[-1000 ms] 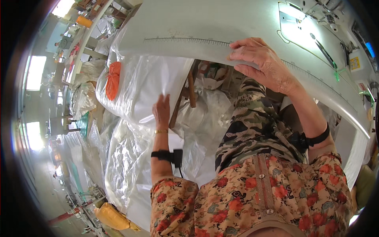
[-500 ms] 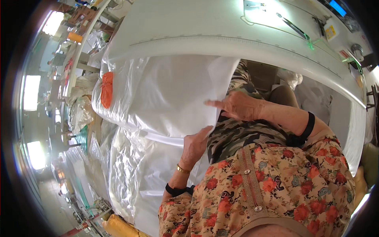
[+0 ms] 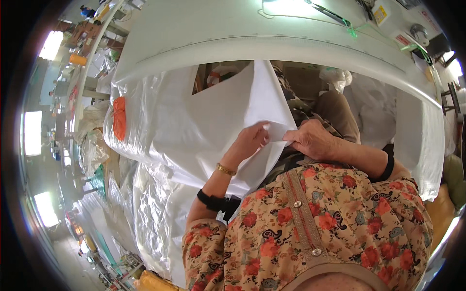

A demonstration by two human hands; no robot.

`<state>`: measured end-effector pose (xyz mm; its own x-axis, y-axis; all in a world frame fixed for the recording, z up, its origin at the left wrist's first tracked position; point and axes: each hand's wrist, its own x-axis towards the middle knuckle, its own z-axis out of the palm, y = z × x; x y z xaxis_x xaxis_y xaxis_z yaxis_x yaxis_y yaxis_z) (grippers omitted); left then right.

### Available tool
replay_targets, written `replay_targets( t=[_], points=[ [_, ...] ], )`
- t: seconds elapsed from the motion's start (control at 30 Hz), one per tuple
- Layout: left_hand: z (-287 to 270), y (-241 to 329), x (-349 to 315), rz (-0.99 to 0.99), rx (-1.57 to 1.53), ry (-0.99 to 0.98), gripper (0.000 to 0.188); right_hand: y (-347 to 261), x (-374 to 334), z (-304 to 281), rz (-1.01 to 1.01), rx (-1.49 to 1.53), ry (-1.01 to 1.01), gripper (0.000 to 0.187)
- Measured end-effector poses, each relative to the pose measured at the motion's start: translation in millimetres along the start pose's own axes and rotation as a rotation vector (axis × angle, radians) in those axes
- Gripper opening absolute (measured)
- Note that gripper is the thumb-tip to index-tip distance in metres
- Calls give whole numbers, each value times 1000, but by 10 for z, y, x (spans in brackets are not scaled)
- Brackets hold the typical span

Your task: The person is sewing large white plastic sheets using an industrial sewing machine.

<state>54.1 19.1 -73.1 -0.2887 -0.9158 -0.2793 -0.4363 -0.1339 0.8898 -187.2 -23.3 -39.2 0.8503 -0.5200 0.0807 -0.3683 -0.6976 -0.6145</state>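
Two hands at mid-frame: left hand (image 3: pixel 250 140) curled over the cloth (image 3: pixel 194 121), impossible to tell whether pinching; right hand (image 3: pixel 315 139) with thumb and finger pinching the cloth's edge. Cloth between both sets of fingertips and leftward, partly hidden by left forearm (image 3: pixel 216 186). Table (image 3: pixel 194 24) cut off above, glare-washed.

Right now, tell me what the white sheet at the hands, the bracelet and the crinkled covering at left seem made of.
White sheet: perhaps smooth cloth or plastic, softly sheened, draping in broad folds.
Bracelet: likely metal, gold-coloured and glinting.
Crinkled covering: probably thin plastic film, glossy with sharp creases.
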Motion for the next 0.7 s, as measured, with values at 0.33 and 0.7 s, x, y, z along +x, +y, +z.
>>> replay_targets(
  t=[0.33,0.7],
  points=[
    [515,204,679,17,-741,191,46,176,-80,-316,374,540,101,33],
    [537,169,878,71,-657,329,17,675,71,202,498,628,410,33]
  ],
)
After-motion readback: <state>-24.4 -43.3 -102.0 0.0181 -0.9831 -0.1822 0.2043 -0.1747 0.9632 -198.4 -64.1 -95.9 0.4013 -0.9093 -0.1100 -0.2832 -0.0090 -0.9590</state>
